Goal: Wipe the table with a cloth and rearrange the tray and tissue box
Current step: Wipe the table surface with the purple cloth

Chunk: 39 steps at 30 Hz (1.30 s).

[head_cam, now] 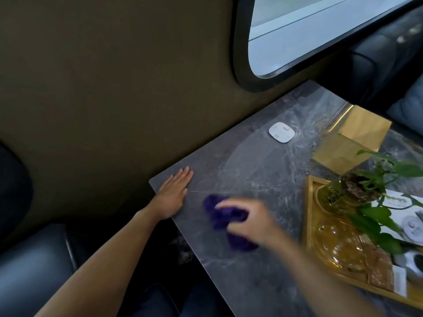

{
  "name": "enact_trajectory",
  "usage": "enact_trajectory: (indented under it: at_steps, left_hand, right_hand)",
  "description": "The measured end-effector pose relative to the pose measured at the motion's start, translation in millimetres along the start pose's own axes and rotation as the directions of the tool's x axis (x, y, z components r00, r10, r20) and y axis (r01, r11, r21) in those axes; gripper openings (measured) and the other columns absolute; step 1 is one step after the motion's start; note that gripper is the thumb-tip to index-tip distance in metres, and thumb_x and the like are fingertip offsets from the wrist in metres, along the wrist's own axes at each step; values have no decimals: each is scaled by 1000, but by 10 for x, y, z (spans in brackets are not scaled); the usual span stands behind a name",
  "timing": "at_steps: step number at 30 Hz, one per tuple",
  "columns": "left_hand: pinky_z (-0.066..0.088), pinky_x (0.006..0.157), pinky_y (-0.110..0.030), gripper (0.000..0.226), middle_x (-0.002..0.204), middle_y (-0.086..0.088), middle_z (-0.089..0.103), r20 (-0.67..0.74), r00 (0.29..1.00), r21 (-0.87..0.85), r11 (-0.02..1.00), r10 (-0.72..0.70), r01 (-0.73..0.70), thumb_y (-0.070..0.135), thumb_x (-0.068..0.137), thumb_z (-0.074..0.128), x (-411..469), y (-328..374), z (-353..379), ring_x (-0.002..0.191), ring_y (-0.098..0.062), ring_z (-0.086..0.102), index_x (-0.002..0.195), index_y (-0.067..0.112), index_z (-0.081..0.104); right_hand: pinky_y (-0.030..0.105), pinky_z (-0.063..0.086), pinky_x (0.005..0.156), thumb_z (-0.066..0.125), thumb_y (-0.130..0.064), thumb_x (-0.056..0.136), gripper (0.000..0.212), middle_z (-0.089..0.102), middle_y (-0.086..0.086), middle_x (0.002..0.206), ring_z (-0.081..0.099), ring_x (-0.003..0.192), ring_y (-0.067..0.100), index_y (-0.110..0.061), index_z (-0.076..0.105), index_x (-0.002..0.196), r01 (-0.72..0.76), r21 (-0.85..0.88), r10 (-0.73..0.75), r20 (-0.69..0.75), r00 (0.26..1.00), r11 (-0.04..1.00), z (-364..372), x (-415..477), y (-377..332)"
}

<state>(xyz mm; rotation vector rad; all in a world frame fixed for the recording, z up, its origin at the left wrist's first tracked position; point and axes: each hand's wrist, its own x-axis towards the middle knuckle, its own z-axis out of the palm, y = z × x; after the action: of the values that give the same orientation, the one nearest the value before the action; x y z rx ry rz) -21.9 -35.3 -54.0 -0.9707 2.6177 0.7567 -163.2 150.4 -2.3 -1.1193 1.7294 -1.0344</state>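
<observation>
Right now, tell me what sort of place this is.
Probably a booth in a cafe or tea lounge: a marble-look table against the wall under a rounded window, dark padded seats, and a tray holding a glass teapot.

Left hand (173, 193) flat, palm down, fingers extended; right hand (247, 221) clenched, blurred, forearm outstretched.
</observation>
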Motion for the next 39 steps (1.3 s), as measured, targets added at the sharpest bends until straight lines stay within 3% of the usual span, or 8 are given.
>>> enact_trajectory:
  at_steps: [3, 10, 18, 22, 28, 32, 35, 39]
  left_hand:
    - [-6, 115, -25, 51, 159, 4, -5, -12, 1000, 1, 1000, 9, -9, 19, 102, 21, -1, -29, 34, 145, -7, -6, 149, 20, 0]
    - [-5, 117, -27, 51, 159, 6, -4, -43, 999, 15, 1000, 15, -14, 21, 102, 19, 13, -55, 86, 145, -6, -5, 149, 21, 1]
    - [-4, 118, -28, 53, 159, 5, -2, -109, 994, 70, 997, -12, 20, 31, 101, 20, -7, -10, 157, 145, -7, -4, 149, 20, 1]
    - [-2, 118, -31, 58, 159, 2, 2, -249, 968, 182, 980, -35, 82, 43, 98, 19, -51, 106, 270, 146, -10, -1, 148, 17, 3]
    - [-1, 119, -31, 60, 159, 0, 4, -235, 971, 215, 971, -50, 102, 44, 98, 17, -30, 126, 280, 146, -11, 1, 149, 16, 4]
    - [0, 119, -32, 60, 159, -1, 4, -230, 972, 227, 969, -47, 100, 44, 98, 16, -44, 133, 276, 146, -12, 1, 149, 15, 5]
    - [2, 119, -33, 59, 159, -3, 7, -248, 968, 229, 969, -31, 89, 42, 98, 19, -60, 128, 278, 146, -13, 4, 149, 13, 8]
    - [2, 120, -34, 59, 159, -4, 8, -246, 969, 219, 971, -35, 90, 41, 99, 19, -67, 140, 269, 146, -14, 4, 149, 13, 9]
  right_hand:
    - [1, 34, 85, 70, 1, 64, 46, 65, 7, 112, 56, 100, 6, -19, 68, 105, -72, -308, 13, -188, 982, 949, -685, 207, 82]
    - [49, 9, 115, 62, -37, 76, 76, 15, 6, 156, 6, 140, 42, -41, 23, 141, -367, -761, 338, -205, 918, 534, -862, 241, 525]
    - [51, 23, 104, 57, -38, 72, 68, 36, 3, 148, 24, 133, 35, -35, 36, 136, -450, -655, 259, -373, 891, 607, 33, -201, 383]
    - [52, 44, 79, 60, -33, 51, 64, 65, 6, 117, 52, 108, 38, -29, 59, 115, -297, -673, 72, -341, 937, 677, 603, -373, 295]
    - [44, 47, 78, 52, -38, 58, 53, 67, -4, 109, 53, 109, 27, -32, 59, 110, -110, -694, -67, -223, 973, 712, 999, -550, 260]
    - [31, 36, 86, 51, -35, 57, 51, 67, -7, 105, 43, 106, 15, -34, 61, 107, 7, -541, -107, -153, 983, 841, 1047, -662, 279]
    - [18, 29, 90, 59, -20, 61, 49, 66, -13, 103, 47, 100, 6, -31, 65, 109, -71, -149, 74, 13, 997, 986, 917, -751, 146]
    - [7, 38, 52, 53, 17, 62, 53, 61, -22, 51, 51, 48, -6, -9, 68, 106, -296, 339, 213, 262, 941, 893, 644, -910, 31]
